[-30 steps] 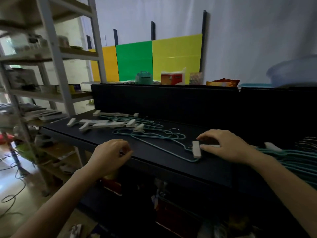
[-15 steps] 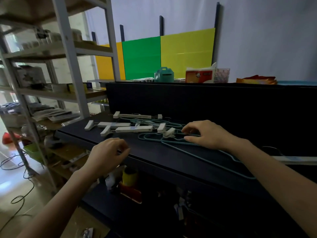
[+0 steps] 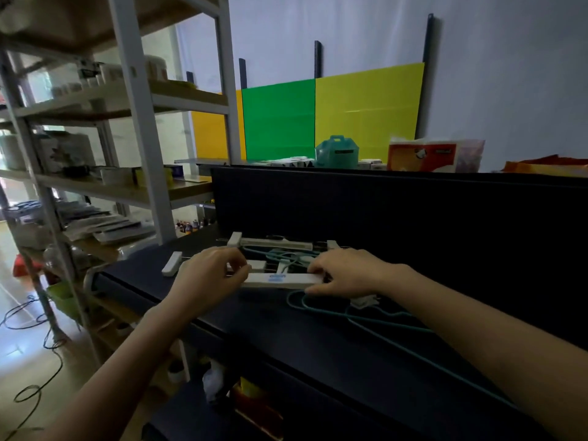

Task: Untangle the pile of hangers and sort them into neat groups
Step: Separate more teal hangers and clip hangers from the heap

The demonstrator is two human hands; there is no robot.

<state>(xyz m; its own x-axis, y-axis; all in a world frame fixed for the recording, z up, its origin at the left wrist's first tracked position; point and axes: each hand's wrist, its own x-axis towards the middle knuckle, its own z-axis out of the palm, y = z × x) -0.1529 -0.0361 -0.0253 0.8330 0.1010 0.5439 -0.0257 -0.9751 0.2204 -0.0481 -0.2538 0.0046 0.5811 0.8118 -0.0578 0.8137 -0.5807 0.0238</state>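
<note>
Grey metal shelving (image 3: pixel 143 128) stands at the far left, beside a black counter (image 3: pixel 286 338). Near the counter's left end lies a white clip (image 3: pixel 171 264). The left hand (image 3: pixel 211 275) pinches the left end of a white clip hanger (image 3: pixel 280 280) with a blue label, and the right hand (image 3: pixel 353 273) curls its fingers around the other end. Just behind the hands, more white hangers (image 3: pixel 273 242) lie tangled with teal wire hangers (image 3: pixel 288 256) on the counter. Another teal hanger (image 3: pixel 318 310) trails rightward across the counter, under the right forearm.
</note>
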